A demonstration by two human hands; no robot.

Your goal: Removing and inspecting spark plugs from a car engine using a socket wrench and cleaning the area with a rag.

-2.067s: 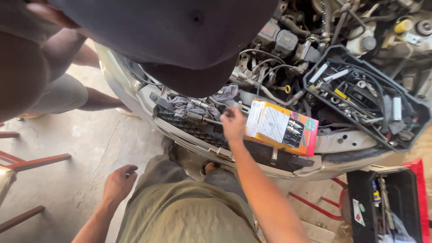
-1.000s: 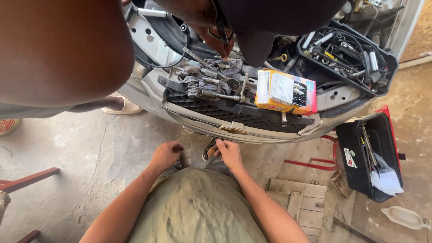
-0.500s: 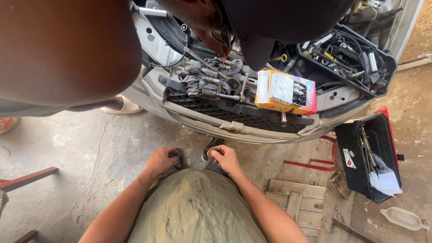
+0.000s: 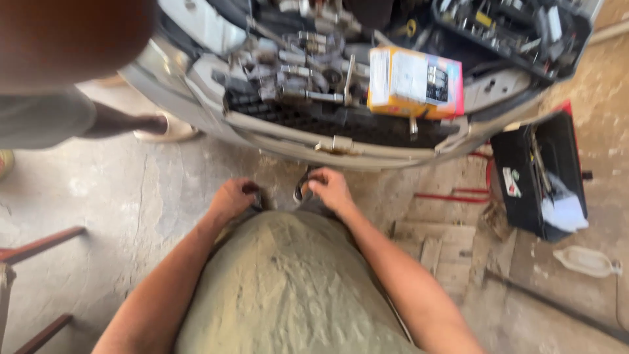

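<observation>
Closest to me is the olive-green cloth [image 4: 288, 288] over my lap, soft and creased, the kind of stuff that bunches rather than resists. Both my hands sit at its far edge. My left hand [image 4: 230, 198] is curled narrow, knuckles up, pressing on a dark thing at the hem that I cannot make out. My right hand [image 4: 329, 188] is pinched shut on a dark curved strap [image 4: 303, 185], thumb and fingertips together at its top. It looks thin, light and bendy, likely rubber or leather, so I judge a pinch near the bend is the place to grip; it should not slip much in dry fingers.

Beyond my hands lies the stained concrete floor [image 4: 131, 196], then the pale car bumper [image 4: 341, 141] with its dark grille. An orange box [image 4: 414, 83] rests on top of it, well apart from my hands. To the right, an open black toolbox [image 4: 540, 177] stands on the floor.
</observation>
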